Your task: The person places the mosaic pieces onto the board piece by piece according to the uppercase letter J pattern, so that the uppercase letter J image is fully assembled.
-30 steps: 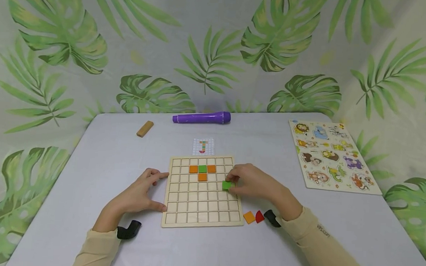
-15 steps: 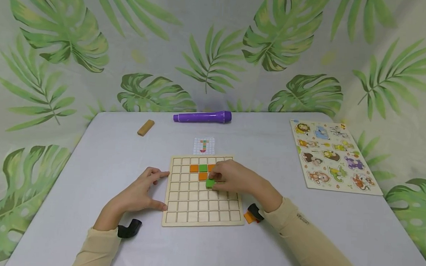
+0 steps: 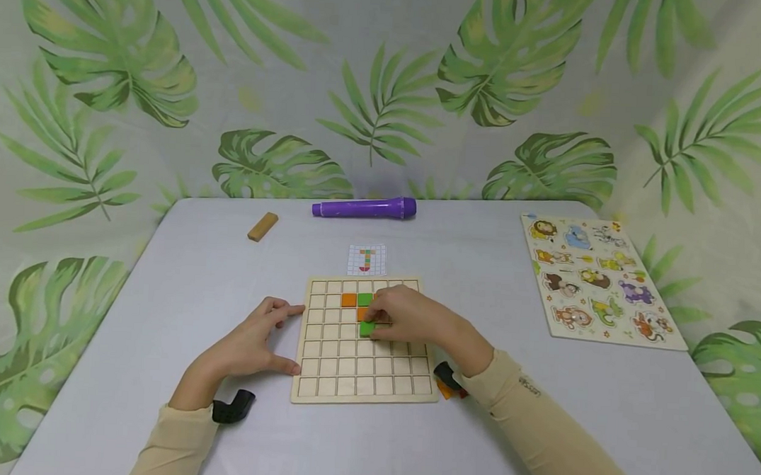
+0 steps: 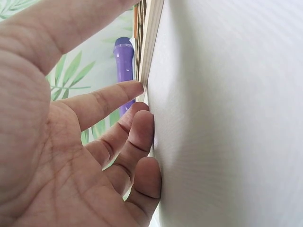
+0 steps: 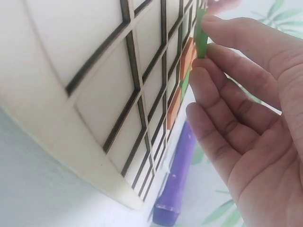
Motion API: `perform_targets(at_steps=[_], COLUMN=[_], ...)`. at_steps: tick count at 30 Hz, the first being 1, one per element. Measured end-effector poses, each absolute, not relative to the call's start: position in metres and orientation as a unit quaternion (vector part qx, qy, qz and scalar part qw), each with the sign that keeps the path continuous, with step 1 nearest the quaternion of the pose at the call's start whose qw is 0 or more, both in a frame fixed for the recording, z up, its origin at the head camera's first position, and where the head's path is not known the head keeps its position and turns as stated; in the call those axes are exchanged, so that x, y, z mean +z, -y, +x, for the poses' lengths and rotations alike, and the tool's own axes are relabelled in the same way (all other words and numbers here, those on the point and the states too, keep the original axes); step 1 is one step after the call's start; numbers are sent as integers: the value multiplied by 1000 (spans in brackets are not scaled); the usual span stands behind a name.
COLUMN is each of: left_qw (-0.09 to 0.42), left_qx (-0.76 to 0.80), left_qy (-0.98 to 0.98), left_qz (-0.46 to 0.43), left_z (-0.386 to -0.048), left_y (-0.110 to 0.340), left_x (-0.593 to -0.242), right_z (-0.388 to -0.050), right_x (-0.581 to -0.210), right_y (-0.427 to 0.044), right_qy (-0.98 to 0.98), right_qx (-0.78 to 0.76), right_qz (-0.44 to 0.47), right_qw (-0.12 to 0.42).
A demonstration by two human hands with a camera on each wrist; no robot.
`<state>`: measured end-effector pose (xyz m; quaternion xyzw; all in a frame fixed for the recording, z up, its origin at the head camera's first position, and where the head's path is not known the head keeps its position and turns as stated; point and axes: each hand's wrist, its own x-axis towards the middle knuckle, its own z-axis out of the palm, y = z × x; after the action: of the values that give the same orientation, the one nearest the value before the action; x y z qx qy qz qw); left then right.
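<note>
In the head view a wooden grid board (image 3: 345,386) lies flat on the table. My right hand (image 3: 412,315) pinches a green square tile (image 3: 366,330) over a cell just below an orange tile (image 3: 361,314); the right wrist view shows the pinched tile (image 5: 201,33) between thumb and finger. Another green tile (image 3: 365,299) and an orange tile (image 3: 349,300) sit in the row above. The right hand covers most of the orange tile on their right. At the board's left edge, my left hand (image 3: 248,341) touches it with thumb and index finger spread; the other fingers bend slightly.
A small card (image 3: 367,260) printed with a coloured J pattern lies behind the board. A purple microphone (image 3: 364,208) and a wooden block (image 3: 262,227) are farther back. An animal puzzle board (image 3: 602,282) lies right. Loose orange (image 3: 444,390) and red pieces are partly hidden by the right wrist camera.
My right hand has moved left across the board with the green tile, from the right-hand columns to below the lower orange tile. My left hand stays at the board's edge.
</note>
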<state>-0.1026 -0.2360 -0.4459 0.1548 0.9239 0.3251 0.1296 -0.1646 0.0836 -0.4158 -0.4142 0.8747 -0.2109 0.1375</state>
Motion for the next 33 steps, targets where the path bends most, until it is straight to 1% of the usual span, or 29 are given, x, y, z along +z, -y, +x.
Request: perform_targets(at_steps=[17, 22, 27, 33], left_qw=[130, 130, 131, 128], left_qx=[328, 327, 326, 321], left_qy=[-923, -924, -924, -926], left_qz=[153, 153, 151, 153], left_z=[-103, -103, -102, -103], left_y=[235, 235, 235, 236], left_x=[-446, -446, -446, -445], right_z=[-162, -161, -161, -155], right_x=[-416, -416, -414, -407], right_y=[-79, -80, -88, -111], right_qy=[-877, -878, -884, -900], right_qx=[-202, -197, -193, -191], right_qz=[-412, -414, -405, -371], right_qw=[142, 136, 130, 126])
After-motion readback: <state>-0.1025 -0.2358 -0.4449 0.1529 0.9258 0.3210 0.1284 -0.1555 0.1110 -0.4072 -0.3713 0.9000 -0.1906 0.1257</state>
